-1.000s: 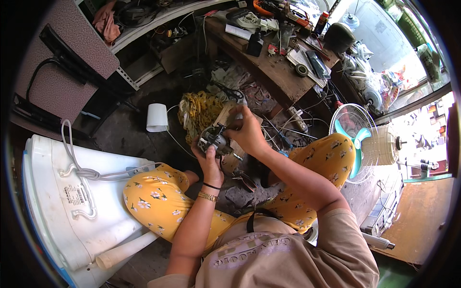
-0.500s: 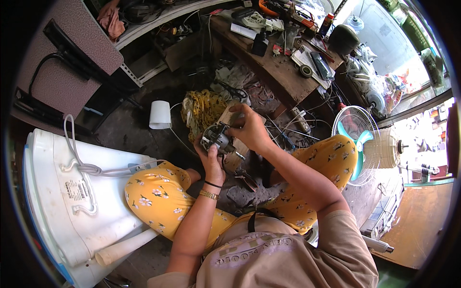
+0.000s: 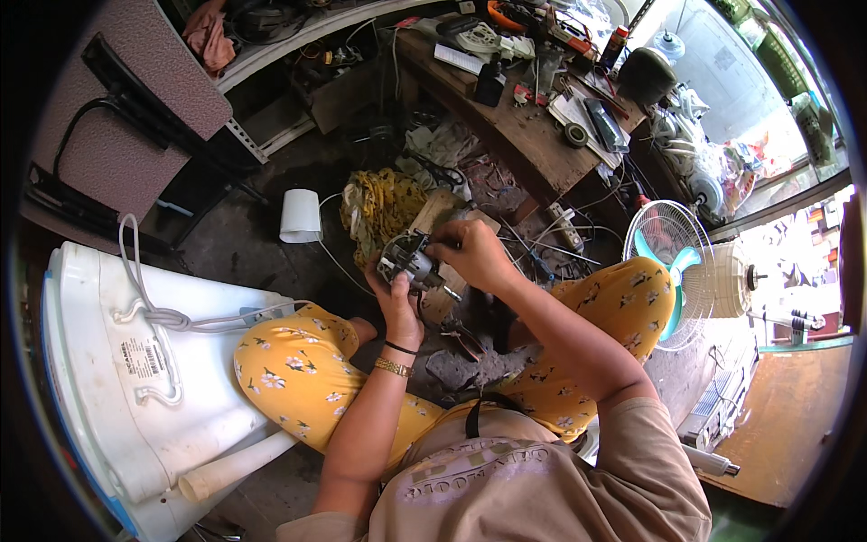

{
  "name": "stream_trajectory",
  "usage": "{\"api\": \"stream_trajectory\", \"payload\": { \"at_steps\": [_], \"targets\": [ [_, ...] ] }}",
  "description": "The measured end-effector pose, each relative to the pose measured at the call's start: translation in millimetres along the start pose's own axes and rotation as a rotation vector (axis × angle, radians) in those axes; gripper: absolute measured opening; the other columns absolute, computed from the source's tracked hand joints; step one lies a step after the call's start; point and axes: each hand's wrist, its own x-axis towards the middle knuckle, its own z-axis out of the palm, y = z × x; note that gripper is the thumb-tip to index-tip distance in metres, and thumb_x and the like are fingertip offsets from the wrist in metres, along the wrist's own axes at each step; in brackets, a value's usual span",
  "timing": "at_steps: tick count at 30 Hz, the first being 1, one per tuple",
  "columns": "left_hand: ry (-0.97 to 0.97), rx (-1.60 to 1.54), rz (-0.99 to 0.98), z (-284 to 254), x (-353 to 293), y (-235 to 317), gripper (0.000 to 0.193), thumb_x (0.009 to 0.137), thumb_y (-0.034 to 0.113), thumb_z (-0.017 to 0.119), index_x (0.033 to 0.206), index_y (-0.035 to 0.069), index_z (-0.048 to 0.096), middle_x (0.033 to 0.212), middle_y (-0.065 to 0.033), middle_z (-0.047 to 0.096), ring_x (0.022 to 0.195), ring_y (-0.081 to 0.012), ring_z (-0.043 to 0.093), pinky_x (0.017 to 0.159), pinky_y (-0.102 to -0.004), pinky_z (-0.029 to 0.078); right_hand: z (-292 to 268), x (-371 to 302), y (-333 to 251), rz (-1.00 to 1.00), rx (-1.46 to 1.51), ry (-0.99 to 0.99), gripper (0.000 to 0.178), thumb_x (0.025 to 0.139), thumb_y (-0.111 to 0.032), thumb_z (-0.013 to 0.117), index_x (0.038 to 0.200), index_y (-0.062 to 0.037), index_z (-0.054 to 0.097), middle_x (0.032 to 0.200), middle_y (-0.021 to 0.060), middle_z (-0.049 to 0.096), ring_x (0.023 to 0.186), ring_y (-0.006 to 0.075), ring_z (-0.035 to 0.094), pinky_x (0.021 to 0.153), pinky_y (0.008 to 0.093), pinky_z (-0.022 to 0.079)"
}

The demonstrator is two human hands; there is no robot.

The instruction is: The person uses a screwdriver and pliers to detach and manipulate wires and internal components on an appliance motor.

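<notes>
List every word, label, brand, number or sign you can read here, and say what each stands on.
Label on the white casing: dark print and a barcode; I won't transcribe it.
Brown shirt: large lettering across the front, likewise not transcribed.
Red can: any print is too small to read.
Papers on the bench: too small to read.
Motor-like part in the left hand: no readable text.

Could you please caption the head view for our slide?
Left hand holding an electric motor, right hand at its upper edge.
</notes>
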Motion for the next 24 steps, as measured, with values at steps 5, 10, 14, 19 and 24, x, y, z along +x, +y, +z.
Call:
{"api": "stream_trajectory", "payload": {
  "at_steps": [5, 10, 14, 19, 24],
  "targets": [
    [-0.017, 0.020, 0.025, 1, 0, 0, 0.076, 0.080, 0.040, 0.068, 0.140, 0.014, 0.029, 0.130, -0.0089, 0.042, 0.119, -0.0220, 0.045, 0.101, -0.0366, 0.040, 0, 3, 9, -0.037, 0.083, -0.019, 0.026, 0.080, -0.016, 0.073, 0.097, 0.0030, 0.070, 0.084, 0.0164, 0.070, 0.076, 0.0230, 0.068, 0.072, 0.0334, 0.051],
    [-0.026, 0.120, 0.013, -11, 5, -8, 0.085, 0.076, 0.053, 0.067, 0.144, 0.024, 0.026, 0.136, -0.0065, 0.041, 0.122, -0.0220, 0.047, 0.086, -0.0409, 0.052, -2, -1, -9, 0.067, -0.058, 0.000, 0.028, 0.079, -0.020, 0.074, 0.094, 0.0035, 0.070, 0.082, 0.0160, 0.070, 0.074, 0.0228, 0.067, 0.072, 0.0335, 0.051],
    [-0.047, 0.006, -0.025, -4, 1, 0, 0.082, 0.080, 0.043, 0.069, 0.143, 0.015, 0.025, 0.132, -0.0101, 0.042, 0.119, -0.0225, 0.048, 0.098, -0.0368, 0.045, -2, 2, -2, 0.113, -0.134, 0.015, 0.029, 0.074, -0.023, 0.076, 0.092, -0.0012, 0.072, 0.081, 0.0165, 0.071, 0.077, 0.0322, 0.069, 0.073, 0.0397, 0.053],
    [-0.132, -0.049, -0.135, -11, 5, -2, 0.075, 0.084, 0.050, 0.064, 0.143, 0.020, 0.028, 0.133, -0.0078, 0.045, 0.118, -0.0224, 0.051, 0.092, -0.0376, 0.051, -24, 6, 4, -0.262, -0.006, -0.070, 0.060, 0.068, -0.019, 0.082, 0.122, -0.0079, 0.058, 0.112, 0.0178, 0.062, 0.106, 0.0306, 0.060, 0.089, 0.0396, 0.048],
    [-0.150, -0.124, -0.142, -8, 5, -4, 0.086, 0.081, 0.046, 0.070, 0.145, 0.016, 0.022, 0.134, -0.0104, 0.043, 0.121, -0.0236, 0.049, 0.097, -0.0375, 0.049, -25, 6, 5, -0.594, 0.023, -0.245, 0.071, 0.066, -0.022, 0.082, 0.131, -0.0174, 0.055, 0.144, 0.0199, 0.039, 0.133, 0.0402, 0.037, 0.108, 0.0508, 0.033]
  ]
}}
